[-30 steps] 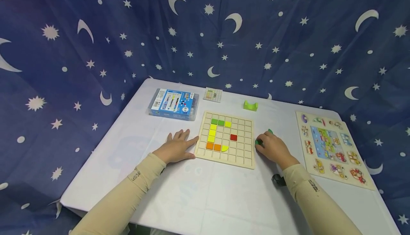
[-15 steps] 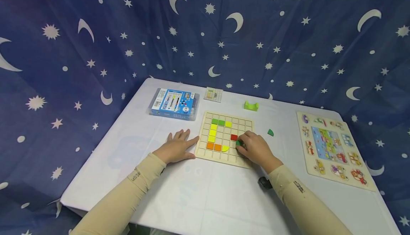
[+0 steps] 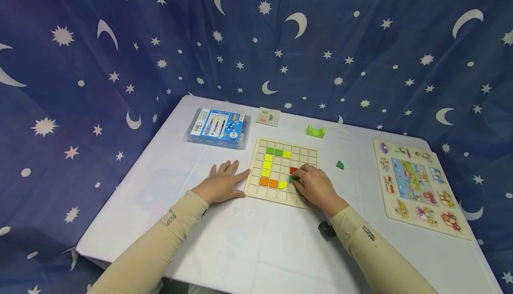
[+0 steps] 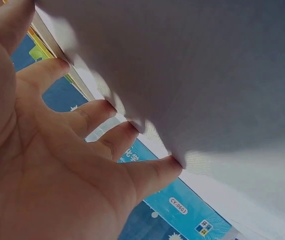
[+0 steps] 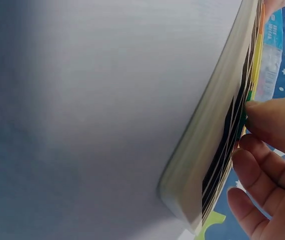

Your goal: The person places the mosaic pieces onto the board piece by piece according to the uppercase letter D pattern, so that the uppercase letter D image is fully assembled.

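A wooden grid board (image 3: 277, 193) lies on the white table, with green, yellow and orange tiles (image 3: 273, 183) set in a C shape. A rounded yellow tile (image 3: 283, 185) ends its lower row. My right hand (image 3: 317, 188) is over the board's right half and pinches a green tile (image 3: 292, 178) between thumb and fingers, just below a red tile (image 3: 294, 170). In the right wrist view the green tile (image 5: 243, 120) is at the board's surface. My left hand (image 3: 221, 184) rests on the table with fingers spread, index finger and thumb at the board's left edge.
A green quarter-round tile (image 3: 340, 165) lies right of the board. Behind are a blue-labelled plastic case (image 3: 219, 128), a small pattern card (image 3: 268, 116) and a light green notched block (image 3: 315, 131). A picture puzzle board (image 3: 421, 187) lies at the far right.
My right hand has moved left from the table beside the board to the cells below the red tile, carrying the green tile. The quarter-round tile stayed behind. My left hand has not moved.
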